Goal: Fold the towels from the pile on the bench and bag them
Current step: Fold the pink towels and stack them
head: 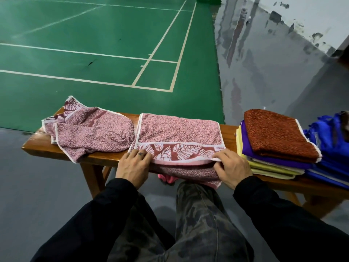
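With the pink towel (179, 133) spread mid-bench (229, 133), its near hem was pinched by the left hand (133, 165) and right hand (233, 168), and the fold would probably go best with both corners carried far together, edges matched.

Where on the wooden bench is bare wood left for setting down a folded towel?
Little is left. Bare wood shows on the wooden bench left of the crumpled pink towel, and in a narrow strip between the spread pink leaf-bordered towel and the stack of folded towels. Elsewhere cloth crowds it.
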Tool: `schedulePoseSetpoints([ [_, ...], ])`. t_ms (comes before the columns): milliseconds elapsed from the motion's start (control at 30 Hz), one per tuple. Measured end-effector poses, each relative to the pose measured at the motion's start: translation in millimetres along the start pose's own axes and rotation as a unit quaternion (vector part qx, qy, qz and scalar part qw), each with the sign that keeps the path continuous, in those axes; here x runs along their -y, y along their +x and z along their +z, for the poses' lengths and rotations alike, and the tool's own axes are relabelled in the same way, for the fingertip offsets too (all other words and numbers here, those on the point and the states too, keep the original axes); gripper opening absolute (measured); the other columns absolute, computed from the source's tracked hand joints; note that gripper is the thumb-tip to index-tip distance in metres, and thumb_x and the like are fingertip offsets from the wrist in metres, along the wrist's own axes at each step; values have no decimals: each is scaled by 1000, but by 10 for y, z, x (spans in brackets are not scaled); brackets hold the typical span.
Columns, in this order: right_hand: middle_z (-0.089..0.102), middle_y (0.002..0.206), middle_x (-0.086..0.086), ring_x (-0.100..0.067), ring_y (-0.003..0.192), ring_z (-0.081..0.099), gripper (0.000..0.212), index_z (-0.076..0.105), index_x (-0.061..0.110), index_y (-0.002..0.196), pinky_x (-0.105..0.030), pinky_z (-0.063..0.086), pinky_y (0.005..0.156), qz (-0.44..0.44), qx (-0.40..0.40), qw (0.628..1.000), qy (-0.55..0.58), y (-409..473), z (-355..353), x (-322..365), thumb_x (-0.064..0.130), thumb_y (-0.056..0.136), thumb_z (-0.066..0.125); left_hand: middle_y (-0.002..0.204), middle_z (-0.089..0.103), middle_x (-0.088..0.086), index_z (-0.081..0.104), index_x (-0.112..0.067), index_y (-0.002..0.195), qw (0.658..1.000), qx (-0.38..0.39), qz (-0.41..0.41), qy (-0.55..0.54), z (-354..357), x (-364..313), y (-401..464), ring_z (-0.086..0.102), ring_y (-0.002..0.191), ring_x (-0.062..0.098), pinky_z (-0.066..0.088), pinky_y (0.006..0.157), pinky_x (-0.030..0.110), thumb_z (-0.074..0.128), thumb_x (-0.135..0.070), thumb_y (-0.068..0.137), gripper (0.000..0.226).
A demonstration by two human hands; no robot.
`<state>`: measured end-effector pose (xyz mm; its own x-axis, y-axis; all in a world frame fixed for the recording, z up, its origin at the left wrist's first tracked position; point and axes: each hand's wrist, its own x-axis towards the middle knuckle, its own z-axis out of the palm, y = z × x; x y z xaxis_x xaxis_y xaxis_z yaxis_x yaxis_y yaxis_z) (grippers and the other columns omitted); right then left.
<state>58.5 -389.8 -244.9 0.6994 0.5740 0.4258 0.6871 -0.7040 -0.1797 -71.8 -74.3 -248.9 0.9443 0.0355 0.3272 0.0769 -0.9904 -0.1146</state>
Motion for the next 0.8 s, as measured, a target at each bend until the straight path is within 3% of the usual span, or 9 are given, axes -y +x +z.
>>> schedulePoseSetpoints([
  [233, 64, 95, 4, -14, 78, 57, 18, 67, 17, 94, -26, 42, 66, 96, -54, 990, 91, 195, -187, 154, 24, 84, 54, 105, 68, 5, 68, -18, 106, 997, -54, -27, -51, -219, 105, -56, 58, 101, 32, 45, 84, 44, 51, -24, 84, 28],
  [367, 65, 96, 1, -19, 82, 61, 20, 68, 15, 93, -31, 49, 68, 98, -91, 982, 134, 241, -200, 244, 24, 82, 53, 108, 69, 4, 69, -19, 108, 991, -104, -69, -49, -313, 194, -74, 54, 97, 34, 45, 81, 46, 60, -20, 83, 27],
  [467, 66, 95, 1, -16, 83, 61, 19, 68, 14, 92, -32, 50, 69, 87, -130, 974, 166, 221, -302, 331, 21, 83, 52, 109, 70, 5, 70, -17, 110, 982, -159, -71, -75, -431, 215, -91, 54, 94, 35, 47, 81, 46, 56, -18, 88, 26],
  [633, 64, 86, -5, -19, 78, 59, 15, 68, 5, 85, -28, 48, 71, 30, -205, 961, 184, 71, -532, 460, 9, 81, 55, 107, 68, 14, 72, -1, 106, 956, -242, -25, -166, -600, 145, -318, 60, 102, 38, 47, 97, 40, 52, -6, 93, 24],
  [733, 64, 85, -5, -23, 78, 61, 15, 69, 6, 83, -33, 49, 71, -17, -186, 968, 167, -143, -536, 464, 10, 79, 56, 106, 67, 15, 72, 2, 100, 952, -223, 7, -208, -508, 103, -508, 60, 112, 35, 48, 101, 44, 49, -8, 94, 27],
  [800, 63, 87, -3, -23, 82, 62, 16, 70, 10, 85, -35, 52, 74, -49, -106, 984, 137, -304, -387, 441, 14, 79, 57, 108, 67, 13, 72, 0, 100, 960, -176, 8, -219, -289, 122, -677, 59, 117, 33, 50, 98, 47, 46, -16, 95, 30],
])
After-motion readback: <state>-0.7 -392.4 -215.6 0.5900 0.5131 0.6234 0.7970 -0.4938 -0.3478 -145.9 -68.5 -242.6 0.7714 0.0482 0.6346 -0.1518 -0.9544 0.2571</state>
